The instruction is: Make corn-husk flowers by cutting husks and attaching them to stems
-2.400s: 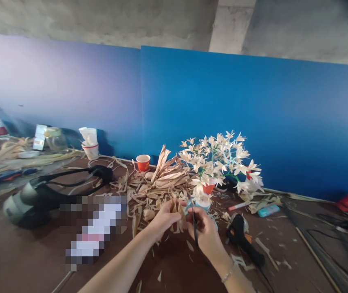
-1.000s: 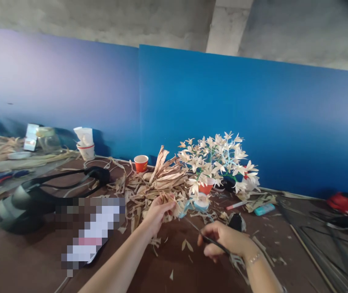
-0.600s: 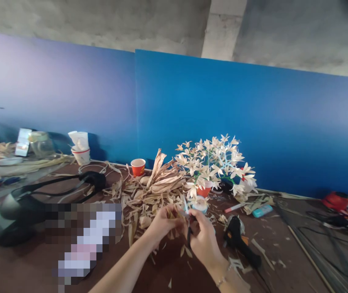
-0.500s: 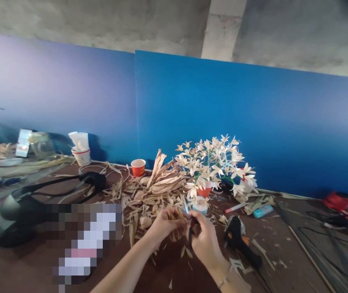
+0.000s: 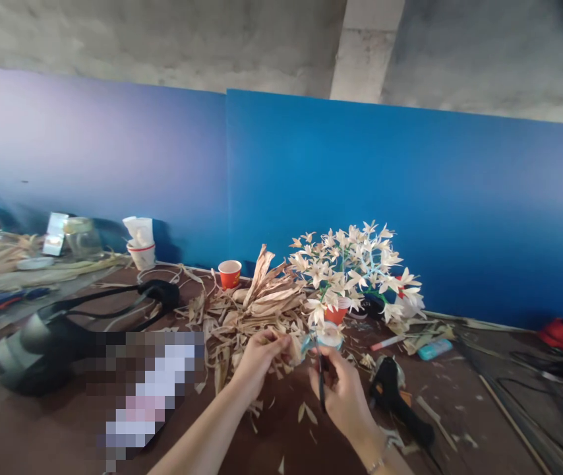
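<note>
My left hand [image 5: 256, 359] is closed, pinching a piece of dried corn husk [image 5: 286, 351] at the near edge of a heap of husks [image 5: 249, 305]. My right hand [image 5: 343, 392] is closed round small dark scissors [image 5: 320, 376], their blades pointing up toward the husk piece. Just behind the hands stands a bouquet of cream husk flowers [image 5: 353, 267] in an orange cup [image 5: 335, 311]. A roll of tape [image 5: 328, 335] lies in front of that cup.
A black glue gun [image 5: 400, 401] lies right of my right hand. A dark headset with straps [image 5: 64, 330] sits left, next to a blurred-out patch. An orange paper cup [image 5: 229, 273], stacked white cups [image 5: 142, 245], a marker [image 5: 385, 343] and husk scraps lie about the brown table [image 5: 24, 429].
A second ago my right hand had swung out to the right with the scissors; it has come back beside my left hand, blades up at the husk piece.
</note>
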Available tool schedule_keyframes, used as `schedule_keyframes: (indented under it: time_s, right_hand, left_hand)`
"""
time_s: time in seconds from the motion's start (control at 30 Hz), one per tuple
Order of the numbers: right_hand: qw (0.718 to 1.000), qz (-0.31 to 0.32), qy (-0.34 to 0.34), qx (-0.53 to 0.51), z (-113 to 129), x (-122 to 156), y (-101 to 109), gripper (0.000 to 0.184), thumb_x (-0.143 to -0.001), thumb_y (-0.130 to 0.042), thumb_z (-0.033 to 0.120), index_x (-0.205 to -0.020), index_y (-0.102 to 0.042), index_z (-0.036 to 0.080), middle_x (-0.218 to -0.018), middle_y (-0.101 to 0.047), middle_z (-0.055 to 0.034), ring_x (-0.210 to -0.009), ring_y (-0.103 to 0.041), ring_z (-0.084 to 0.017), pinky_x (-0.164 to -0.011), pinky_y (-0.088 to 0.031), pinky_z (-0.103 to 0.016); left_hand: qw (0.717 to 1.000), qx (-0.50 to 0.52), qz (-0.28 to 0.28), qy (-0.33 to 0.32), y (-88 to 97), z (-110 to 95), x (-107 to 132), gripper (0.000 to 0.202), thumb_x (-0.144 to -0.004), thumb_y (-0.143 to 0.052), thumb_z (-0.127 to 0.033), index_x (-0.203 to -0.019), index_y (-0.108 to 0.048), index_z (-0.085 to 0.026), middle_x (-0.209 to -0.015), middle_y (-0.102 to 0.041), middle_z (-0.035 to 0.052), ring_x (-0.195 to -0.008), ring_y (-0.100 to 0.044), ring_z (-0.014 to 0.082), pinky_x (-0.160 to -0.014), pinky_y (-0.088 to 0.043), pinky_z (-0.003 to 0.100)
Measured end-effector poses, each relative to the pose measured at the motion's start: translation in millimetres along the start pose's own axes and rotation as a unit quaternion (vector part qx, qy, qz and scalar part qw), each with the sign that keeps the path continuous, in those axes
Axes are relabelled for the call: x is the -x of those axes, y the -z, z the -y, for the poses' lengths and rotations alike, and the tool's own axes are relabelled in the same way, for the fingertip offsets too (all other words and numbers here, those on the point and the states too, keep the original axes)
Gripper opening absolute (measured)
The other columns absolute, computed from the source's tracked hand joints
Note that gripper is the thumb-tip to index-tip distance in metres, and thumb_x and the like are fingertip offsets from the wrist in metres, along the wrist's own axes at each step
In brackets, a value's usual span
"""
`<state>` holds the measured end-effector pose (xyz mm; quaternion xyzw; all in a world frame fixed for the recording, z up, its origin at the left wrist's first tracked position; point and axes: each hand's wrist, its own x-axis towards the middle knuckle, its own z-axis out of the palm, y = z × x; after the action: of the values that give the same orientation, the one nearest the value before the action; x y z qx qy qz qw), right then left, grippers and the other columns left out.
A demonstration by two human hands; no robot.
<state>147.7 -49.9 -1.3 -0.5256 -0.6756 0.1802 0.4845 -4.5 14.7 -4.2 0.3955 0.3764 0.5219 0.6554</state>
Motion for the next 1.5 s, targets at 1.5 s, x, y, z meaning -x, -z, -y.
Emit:
schedule_keyframes:
  time_s: [1.5]
  right_hand:
    - [0.942, 0.163, -0.207, -0.210, -8, 1, -20, 0.030, -0.068, -0.062, 0.044, -0.068, -0.054, 0.015, -0.038, -0.038, 0.0086, -0.029, -0.032, -0.005, -0.031, -0.022, -0.017]
  left_hand:
    - [0.989, -0.070, -0.081, -0.101, -3.5, 4, 2, 0.034, -0.059, -0.068, -0.044, -0.056, -0.049, -0.015, -0.042, -0.045, -0.0066, -0.036, -0.036, 0.0045, -0.037, -0.027, 0.016]
